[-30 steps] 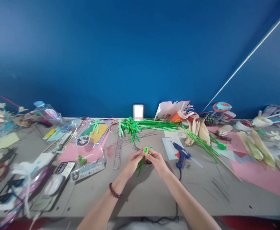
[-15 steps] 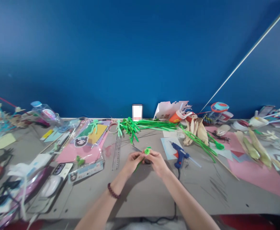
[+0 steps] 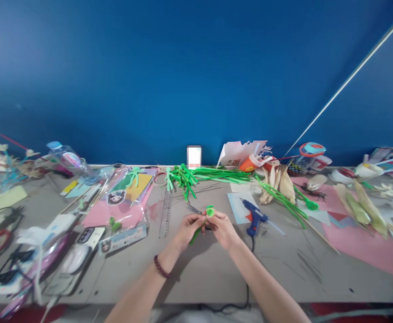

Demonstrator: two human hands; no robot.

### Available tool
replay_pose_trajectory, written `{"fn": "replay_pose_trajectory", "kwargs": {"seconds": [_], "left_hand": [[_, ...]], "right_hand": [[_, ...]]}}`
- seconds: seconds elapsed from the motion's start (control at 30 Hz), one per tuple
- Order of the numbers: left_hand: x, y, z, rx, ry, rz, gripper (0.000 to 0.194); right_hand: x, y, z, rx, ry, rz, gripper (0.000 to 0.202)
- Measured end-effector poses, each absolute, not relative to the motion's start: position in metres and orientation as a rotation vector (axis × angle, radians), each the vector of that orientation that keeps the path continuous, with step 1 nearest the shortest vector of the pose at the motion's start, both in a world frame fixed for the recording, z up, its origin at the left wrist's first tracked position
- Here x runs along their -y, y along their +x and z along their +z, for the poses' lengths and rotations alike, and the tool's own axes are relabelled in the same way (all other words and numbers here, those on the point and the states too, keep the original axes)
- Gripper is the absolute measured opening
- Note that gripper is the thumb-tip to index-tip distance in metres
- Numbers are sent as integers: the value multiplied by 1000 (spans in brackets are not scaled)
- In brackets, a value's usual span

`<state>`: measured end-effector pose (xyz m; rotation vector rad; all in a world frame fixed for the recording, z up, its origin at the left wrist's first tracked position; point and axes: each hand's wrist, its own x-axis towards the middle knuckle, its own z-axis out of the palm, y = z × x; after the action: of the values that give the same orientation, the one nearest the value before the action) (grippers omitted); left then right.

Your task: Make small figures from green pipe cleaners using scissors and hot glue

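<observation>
Both of my hands meet over the middle of the table, fingers pinched together. Between their fingertips sits a small coiled bright green pipe cleaner (image 3: pixel 210 210). My left hand (image 3: pixel 187 229) is closed on its left side, and a green tail hangs below those fingers. From the right, my right hand (image 3: pixel 223 229) pinches the coil. Just behind the hands lies a pair of scissors (image 3: pixel 193 209), blades pointing left, its handles mostly hidden. Beyond are a pile of bent green pipe cleaners (image 3: pixel 184 178) and long straight green pipe cleaners (image 3: pixel 223 174). A clear ruler (image 3: pixel 165 217) is left of them.
A blue glue gun (image 3: pixel 257 219) rests right of my hands, its cord running toward me. Dried husks (image 3: pixel 285 186) and pink paper (image 3: pixel 360 251) lie farther right. At left are a plastic-wrapped paper pack (image 3: pixel 114 211), a phone (image 3: pixel 93 235) and a bottle (image 3: pixel 66 158).
The green coil has tilted and shifted slightly right between my fingers, with more of the green tail showing under my left hand. The whole view has shifted a little.
</observation>
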<state>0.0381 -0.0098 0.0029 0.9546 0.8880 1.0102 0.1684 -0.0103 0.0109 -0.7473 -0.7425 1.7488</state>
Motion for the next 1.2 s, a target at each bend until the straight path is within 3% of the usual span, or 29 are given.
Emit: {"fn": "replay_pose_trajectory", "kwargs": {"seconds": [0.33,0.5,0.67,0.9,1.2], "left_hand": [[12,39,7,-852,936,1017,40],[11,34,12,-967,1043,1137,40],[7,28,12,-1113,1066,1422,22],[2,24,6,-1003,1001,1299,27],[0,26,4,-982,1016,1297,25]], "right_hand": [[8,171,5,920,-798,1681,20],[8,171,9,893,-878,1617,34],[9,173,16,840,-838,1757,35],[11,171,11,850,-846,1889,28],[10,168,5,910,-845,1852,34]]}}
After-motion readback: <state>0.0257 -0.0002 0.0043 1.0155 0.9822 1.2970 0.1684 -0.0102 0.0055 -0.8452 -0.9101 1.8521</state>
